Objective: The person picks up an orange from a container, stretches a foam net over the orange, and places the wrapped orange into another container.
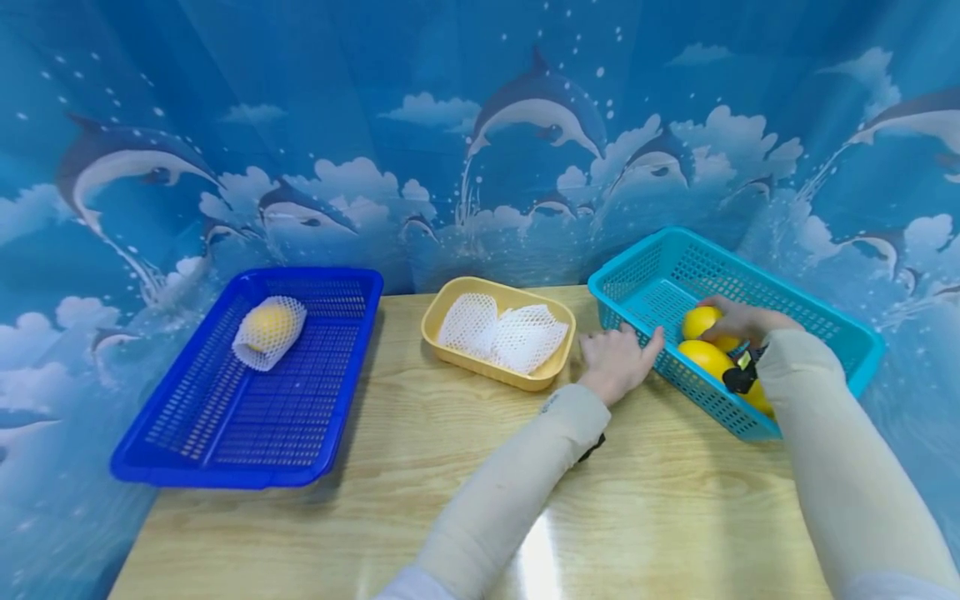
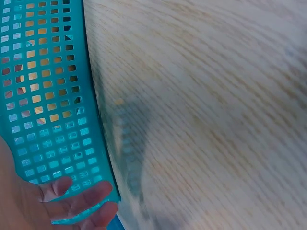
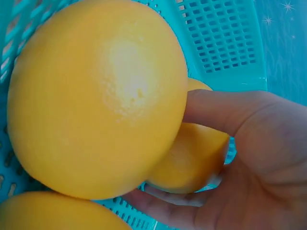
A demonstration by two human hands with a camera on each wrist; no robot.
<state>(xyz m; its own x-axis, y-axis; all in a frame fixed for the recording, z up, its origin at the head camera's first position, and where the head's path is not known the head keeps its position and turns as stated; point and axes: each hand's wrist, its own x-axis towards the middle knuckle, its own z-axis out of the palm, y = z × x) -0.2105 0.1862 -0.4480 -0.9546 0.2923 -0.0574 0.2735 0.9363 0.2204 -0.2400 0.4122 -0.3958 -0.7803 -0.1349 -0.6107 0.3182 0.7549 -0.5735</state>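
Observation:
In the head view, a teal perforated basket [image 1: 626, 287] stands at the right with several smooth, oval yellow fruits [image 1: 707, 358] inside. My right hand [image 1: 738, 321] reaches into it. The right wrist view shows thumb and fingers curled round one yellow fruit [image 3: 189, 155], partly hidden behind a larger-looking fruit [image 3: 96, 96] close to the camera. My left hand [image 1: 618, 358] is at the basket's near left side, its fingers loosely spread. In the left wrist view those fingers [image 2: 79, 203] overlap the basket's holed wall [image 2: 53, 96] near a corner.
A small tan tray [image 1: 480, 371] left of my left hand holds white foam nets [image 1: 525, 337]. Farther left stands a dark blue basket [image 1: 300, 479] with one yellow fruit in a foam net [image 1: 270, 327]. All stand on a wooden table [image 1: 405, 458] before a dolphin-print curtain [image 1: 465, 125].

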